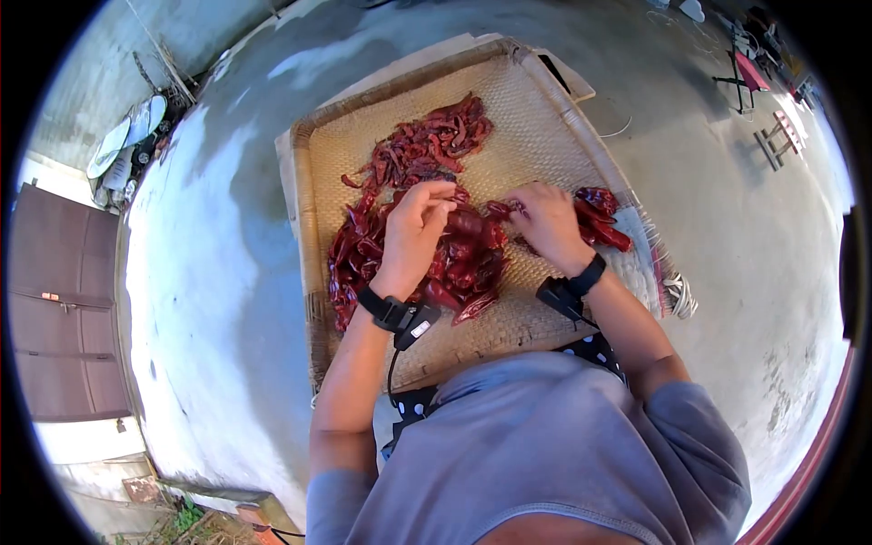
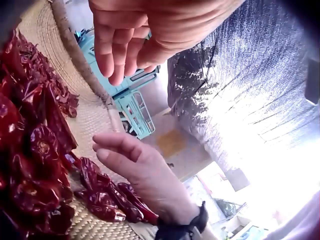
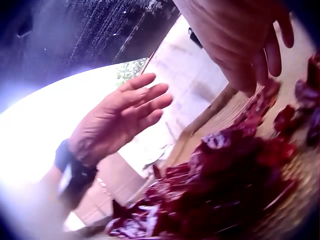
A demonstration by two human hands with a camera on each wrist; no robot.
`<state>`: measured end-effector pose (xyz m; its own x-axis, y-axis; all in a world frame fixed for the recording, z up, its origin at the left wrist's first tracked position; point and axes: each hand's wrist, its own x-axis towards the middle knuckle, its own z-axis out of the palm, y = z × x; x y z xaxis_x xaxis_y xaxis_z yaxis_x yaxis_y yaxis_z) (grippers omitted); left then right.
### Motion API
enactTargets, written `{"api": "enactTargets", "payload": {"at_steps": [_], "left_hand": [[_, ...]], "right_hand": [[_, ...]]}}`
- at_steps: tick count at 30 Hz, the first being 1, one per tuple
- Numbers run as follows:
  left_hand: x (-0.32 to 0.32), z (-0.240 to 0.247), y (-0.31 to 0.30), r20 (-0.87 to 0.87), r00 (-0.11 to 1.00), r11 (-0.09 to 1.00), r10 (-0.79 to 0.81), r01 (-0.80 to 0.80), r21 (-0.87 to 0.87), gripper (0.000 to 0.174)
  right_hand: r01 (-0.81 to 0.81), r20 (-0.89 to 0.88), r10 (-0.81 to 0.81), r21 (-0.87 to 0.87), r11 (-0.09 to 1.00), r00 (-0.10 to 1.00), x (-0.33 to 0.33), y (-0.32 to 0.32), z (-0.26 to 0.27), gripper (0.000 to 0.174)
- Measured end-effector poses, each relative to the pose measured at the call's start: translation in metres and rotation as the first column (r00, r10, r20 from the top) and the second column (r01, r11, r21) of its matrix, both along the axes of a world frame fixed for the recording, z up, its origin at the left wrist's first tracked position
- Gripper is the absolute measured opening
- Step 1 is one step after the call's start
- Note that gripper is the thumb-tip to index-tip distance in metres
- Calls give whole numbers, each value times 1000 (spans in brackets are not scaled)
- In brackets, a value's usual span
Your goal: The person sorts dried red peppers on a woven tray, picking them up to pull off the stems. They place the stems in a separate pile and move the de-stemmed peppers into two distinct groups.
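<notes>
Large glossy red chili peppers [image 1: 468, 263] lie in a heap on a woven tray [image 1: 536, 295]. My left hand [image 1: 416, 234] hovers over this heap; the right wrist view shows the same left hand [image 3: 120, 112] with its fingers extended and holding nothing. Further right, my right hand [image 1: 549, 222] is above the tray, between the heap and a smaller group of chilies [image 1: 607, 234]. Its fingers hang loosely downward in the right wrist view, with nothing held. Behind both hands, thin shrivelled chili pieces [image 1: 445, 136] form a separate pile.
The tray has a raised rim [image 1: 568, 104], and a pale cloth [image 1: 636, 250] lies at its right side. A small wooden stool [image 1: 779, 138] stands on the concrete floor at the right. Brown doors [image 1: 68, 304] are at the left. A teal slatted object [image 2: 135, 112] shows beyond the tray.
</notes>
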<state>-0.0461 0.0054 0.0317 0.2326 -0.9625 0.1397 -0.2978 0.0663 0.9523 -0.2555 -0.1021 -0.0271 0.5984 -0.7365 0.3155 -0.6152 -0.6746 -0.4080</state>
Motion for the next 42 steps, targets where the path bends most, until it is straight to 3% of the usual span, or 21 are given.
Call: {"api": "enactTargets", "payload": {"at_steps": [4, 5, 6, 10, 14, 17, 20, 23, 26, 29, 30, 32, 34, 35, 38, 40, 42], "left_hand": [[-15, -12, -27, 193, 974, 991, -116, 102, 81, 26], [-15, -31, -37, 328, 933, 989, -149, 148, 30, 27], [-20, -31, -42, 460, 864, 979, -206, 181, 97, 31], [-39, -61, -66, 628, 720, 955, -296, 242, 174, 44], [-53, -84, -79, 769, 568, 952, -295, 243, 186, 54], [-58, -89, -87, 751, 529, 918, -395, 261, 298, 52], [-58, -90, -86, 811, 491, 945, -317, 237, 226, 38], [-51, -73, -82, 898, 366, 968, -243, 156, 198, 24], [-32, -64, -75, 953, 296, 998, -62, 2, 64, 19], [-6, -62, -71, 979, 206, 991, -6, -129, 33, 22], [-3, -57, -68, 980, 198, 985, 5, -171, 30, 11], [4, -57, -69, 981, 183, 950, -66, -288, 118, 17], [2, -58, -67, 990, 114, 959, 88, -280, -53, 29], [1, -59, -65, 983, 81, 953, 165, -271, -137, 35], [-31, -37, -60, 939, 341, 994, 44, -112, -6, 38], [-51, -29, -61, 850, 426, 949, -308, 75, 307, 39], [-71, -40, -63, 775, 454, 897, -440, 184, 402, 40]], "right_hand": [[188, -22, -190, -52, 981, 982, -21, -10, -12, 30], [188, -26, -191, -86, 978, 981, -23, -10, -13, 31], [186, -31, -191, -119, 975, 981, -24, -9, -15, 32], [198, -132, -201, -40, 979, 971, -27, -4, -25, 37], [177, -102, -186, -89, 980, 977, -32, -9, -33, 32], [162, -39, -164, -38, 986, 986, -36, -11, -37, 30], [142, -18, -141, 26, 990, 990, -37, -12, -27, 29], [188, 81, -188, 18, 982, 979, -35, -17, -28, 28], [138, 193, -142, 33, 990, 971, -31, -17, -20, 29], [12, 197, -23, 57, 998, 980, -21, -7, -12, 31], [-29, 186, 15, 73, 997, 982, -18, -5, -11, 32], [-168, 193, 153, 68, 983, 969, -14, -4, -21, 29], [-231, 227, 209, 78, 970, 951, -11, -3, -22, 25], [-132, 251, 112, 63, 989, 961, -13, -5, -21, 22], [199, 346, -198, 35, 979, 917, -24, -15, -13, 14], [400, 316, -367, -47, 915, 875, -33, -25, -13, 17], [458, 258, -418, -122, 880, 871, -39, -28, -14, 21]]}}
